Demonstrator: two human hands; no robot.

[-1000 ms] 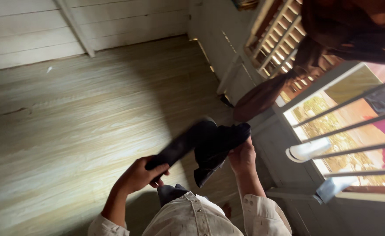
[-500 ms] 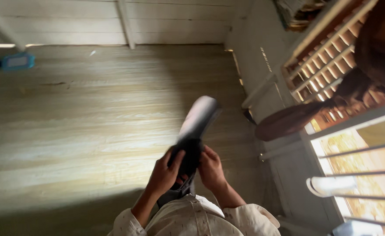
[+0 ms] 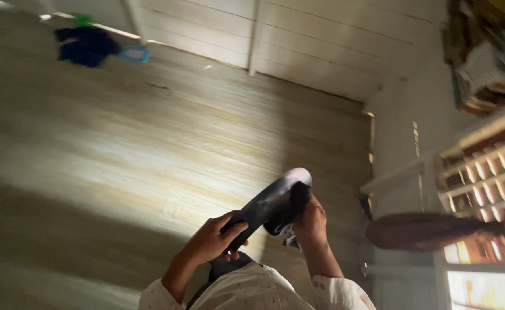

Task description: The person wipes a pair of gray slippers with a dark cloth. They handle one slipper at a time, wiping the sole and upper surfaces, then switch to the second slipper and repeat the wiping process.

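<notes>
Nearest the camera, both forearms rise from cream, speckled shirt sleeves (image 3: 247, 290) at the lower edge of the view and converge in front of the chest. The left hand (image 3: 211, 240) sits lower and to the left, wrist bent slightly upward, palm turned toward the body. The right hand (image 3: 311, 221) sits higher and to the right, forearm nearly vertical, back of the hand facing the camera. Between them is a dark elongated object (image 3: 267, 206), held above the floor and just ahead of the shirt. Its long axis runs diagonally from lower left at the left hand to upper right, where a rounded end catches the light beside the right hand. Motion blur prevents identification of the object's kind. Left-hand fingers are curled and clamped over the lower end, thumb on top. Right-hand fingers are closed around the upper portion; a fold of dark cloth (image 3: 290, 236) hangs below that grip. Beyond the hands lies a wooden plank floor (image 3: 120, 149). To the right are a slatted vent (image 3: 488, 172) and a brown bundle (image 3: 430, 231). At the far left, a dark blue heap (image 3: 86, 46) lies on the floor near the white board wall (image 3: 321, 40).
</notes>
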